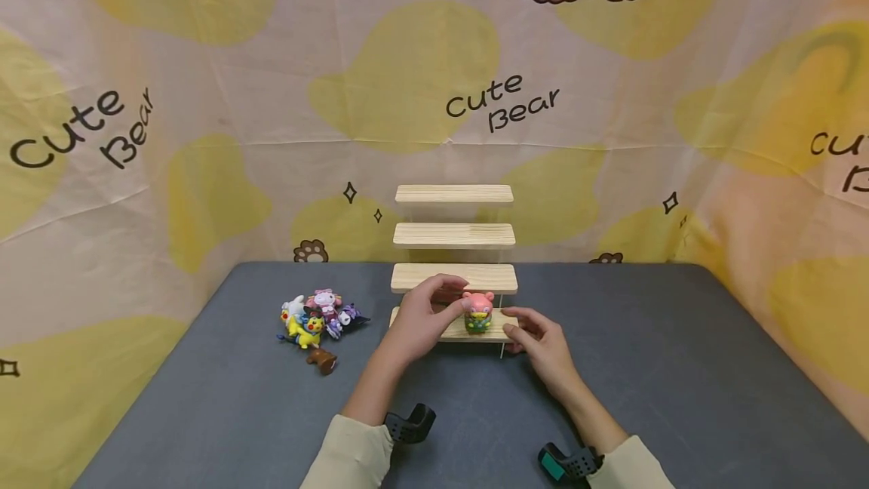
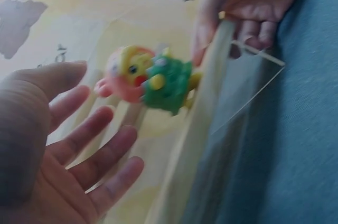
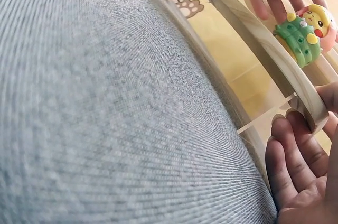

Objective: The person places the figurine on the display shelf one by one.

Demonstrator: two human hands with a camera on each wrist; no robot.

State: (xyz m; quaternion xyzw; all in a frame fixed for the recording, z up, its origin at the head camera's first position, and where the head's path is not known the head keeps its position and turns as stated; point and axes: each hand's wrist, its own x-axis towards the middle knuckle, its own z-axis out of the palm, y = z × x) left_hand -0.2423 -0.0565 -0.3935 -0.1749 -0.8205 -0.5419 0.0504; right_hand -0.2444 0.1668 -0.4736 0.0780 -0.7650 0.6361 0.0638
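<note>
A toy figure (image 1: 478, 314) with a pink head, yellow face and green body stands on the lowest board (image 1: 453, 336) of a stepped wooden display rack, toward its right end. My left hand (image 1: 424, 315) is beside the figure, its fingers spread and apart from it in the left wrist view. At the board's right end, my right hand (image 1: 543, 344) pinches the wood, thumb on top and fingers underneath. The right wrist view shows those fingertips (image 3: 282, 123) under the board's end, next to a clear support.
Three more boards, such as the top one (image 1: 453, 194), rise behind. Left of the rack lies a pile of small toy figures (image 1: 322, 315), with a brown toy (image 1: 322, 360) in front. A printed cloth (image 1: 407, 59) hangs behind the grey table (image 1: 224, 413).
</note>
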